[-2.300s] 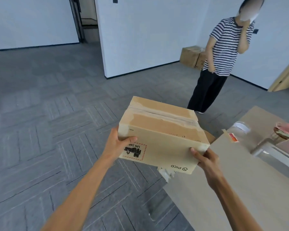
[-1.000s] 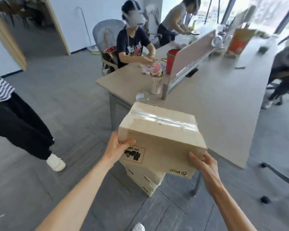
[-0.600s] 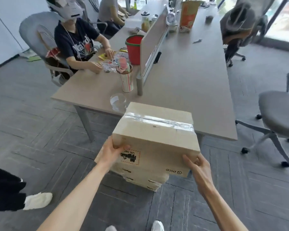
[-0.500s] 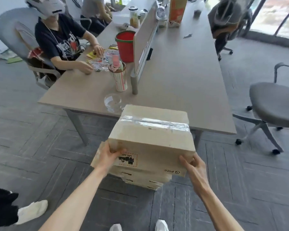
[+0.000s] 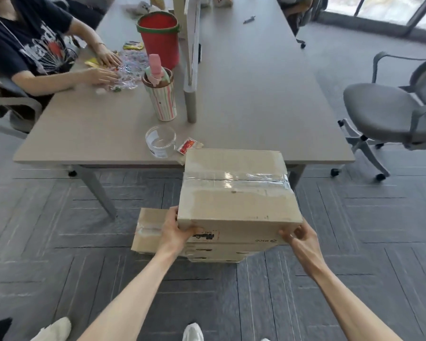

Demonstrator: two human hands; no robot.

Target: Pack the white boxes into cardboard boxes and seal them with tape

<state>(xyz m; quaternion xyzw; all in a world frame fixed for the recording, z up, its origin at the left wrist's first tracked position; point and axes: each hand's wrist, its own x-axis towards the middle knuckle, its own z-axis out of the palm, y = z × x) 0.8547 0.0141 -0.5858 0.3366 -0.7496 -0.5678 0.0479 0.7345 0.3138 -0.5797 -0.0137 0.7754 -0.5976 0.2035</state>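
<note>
A sealed cardboard box with clear tape across its top is held low over the floor in front of the table. My left hand grips its near left corner, thumb on the front face. My right hand grips its near right corner. Right under it lies a stack of taped cardboard boxes on the carpet; whether the held box touches the stack cannot be told. A roll of clear tape sits near the table's front edge. No white boxes are in view.
The long table holds a striped cup, a red bucket, a divider panel and a small red packet. A seated person works at its left side. A grey office chair stands at the right.
I have turned from the open floor toward the table. The box has come down over the stack on the carpet. Both hands keep the same grip.
</note>
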